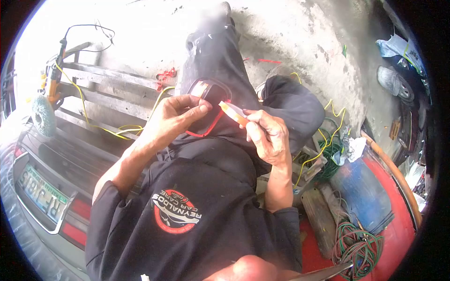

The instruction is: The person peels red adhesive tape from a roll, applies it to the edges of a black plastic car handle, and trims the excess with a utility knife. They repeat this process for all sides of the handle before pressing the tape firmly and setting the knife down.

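A dark, rounded part with a red edge (202,134) rests on my lap, against my thigh. My left hand (180,114) is over its upper left side, thumb and forefinger pinched together; what they hold, if anything, is too small to name. To the right, my right hand (269,138) grips a small orange and white piece (234,114) between thumb and fingers. The tip of that piece points up and left, close to the part's red edge. Some of the part is hidden behind my left fingers.
At left, a power tool with a fluffy pad (43,116) lies by a slatted bench (108,77) and a car's rear (61,229). A yellow cord (84,105) crosses the slats. Coiled hoses (358,250) and a blue and red surface (363,194) are at right.
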The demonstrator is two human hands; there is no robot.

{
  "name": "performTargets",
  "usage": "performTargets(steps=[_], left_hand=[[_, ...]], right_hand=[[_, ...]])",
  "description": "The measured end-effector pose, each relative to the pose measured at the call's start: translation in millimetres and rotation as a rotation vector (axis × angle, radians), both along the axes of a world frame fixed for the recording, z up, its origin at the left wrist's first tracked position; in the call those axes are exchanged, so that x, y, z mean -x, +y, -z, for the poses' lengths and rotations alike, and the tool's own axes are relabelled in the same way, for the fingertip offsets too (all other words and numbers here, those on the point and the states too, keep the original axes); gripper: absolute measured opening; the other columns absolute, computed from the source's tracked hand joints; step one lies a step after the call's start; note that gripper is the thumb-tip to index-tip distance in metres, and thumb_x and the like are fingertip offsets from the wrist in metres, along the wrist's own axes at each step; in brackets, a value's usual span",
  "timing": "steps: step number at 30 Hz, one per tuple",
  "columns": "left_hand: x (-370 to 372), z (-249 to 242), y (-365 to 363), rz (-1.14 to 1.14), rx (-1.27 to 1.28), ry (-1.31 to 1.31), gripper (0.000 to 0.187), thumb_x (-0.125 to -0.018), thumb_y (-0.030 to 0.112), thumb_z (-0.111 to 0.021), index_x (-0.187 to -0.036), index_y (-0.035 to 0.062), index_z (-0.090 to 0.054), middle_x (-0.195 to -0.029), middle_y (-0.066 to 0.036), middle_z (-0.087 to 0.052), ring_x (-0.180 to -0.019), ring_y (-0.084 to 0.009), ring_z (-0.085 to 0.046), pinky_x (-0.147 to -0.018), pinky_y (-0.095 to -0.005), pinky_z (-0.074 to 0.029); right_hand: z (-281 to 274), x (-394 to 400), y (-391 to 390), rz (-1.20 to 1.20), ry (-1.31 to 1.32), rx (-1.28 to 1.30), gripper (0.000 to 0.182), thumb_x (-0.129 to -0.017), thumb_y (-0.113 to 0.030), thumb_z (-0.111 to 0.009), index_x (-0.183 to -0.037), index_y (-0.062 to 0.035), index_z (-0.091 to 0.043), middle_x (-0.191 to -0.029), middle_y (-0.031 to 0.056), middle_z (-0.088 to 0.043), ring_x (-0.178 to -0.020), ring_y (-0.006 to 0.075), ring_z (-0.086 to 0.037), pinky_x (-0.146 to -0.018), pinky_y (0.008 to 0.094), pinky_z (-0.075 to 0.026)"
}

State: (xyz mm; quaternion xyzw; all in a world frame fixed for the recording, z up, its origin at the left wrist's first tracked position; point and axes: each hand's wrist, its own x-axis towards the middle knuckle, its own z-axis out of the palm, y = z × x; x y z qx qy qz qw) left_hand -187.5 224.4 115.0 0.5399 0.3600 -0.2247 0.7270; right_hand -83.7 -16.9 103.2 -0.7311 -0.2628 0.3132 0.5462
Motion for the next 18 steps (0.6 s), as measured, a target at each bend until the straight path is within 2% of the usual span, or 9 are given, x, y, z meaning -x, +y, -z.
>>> performTargets(steps=[12, 18], left_hand=[[-17.1, 10.7, 5.5, 0.032, 0.113, 0.128, 0.018, -0.095, 0.022, -0.075, -0.099, 0.0056, -0.070, -0.069, 0.008, -0.055, -0.053, 0.0009, -0.040, -0.046, -0.0184, -0.024], [-26.6, 1.9, 6.4, 0.075, 0.056, 0.110, 0.019, -0.095, 0.023, -0.074, -0.100, 0.0055, -0.069, -0.071, 0.007, -0.057, -0.054, 0.0013, -0.041, -0.046, -0.0174, -0.026]], right_hand=[[-4.5, -11.3, 6.3, -0.049, 0.128, -0.002, 0.011, -0.094, -0.007, -0.060, -0.094, 0.0032, -0.065, -0.074, 0.0069, -0.069, -0.054, 0.0106, -0.059, -0.053, 0.0267, -0.046], [-4.9, -18.2, 10.3, -0.069, 0.081, -0.032, 0.009, -0.092, -0.006, -0.062, -0.092, 0.0029, -0.065, -0.076, 0.0099, -0.068, -0.056, 0.0151, -0.061, -0.055, 0.0289, -0.047]])
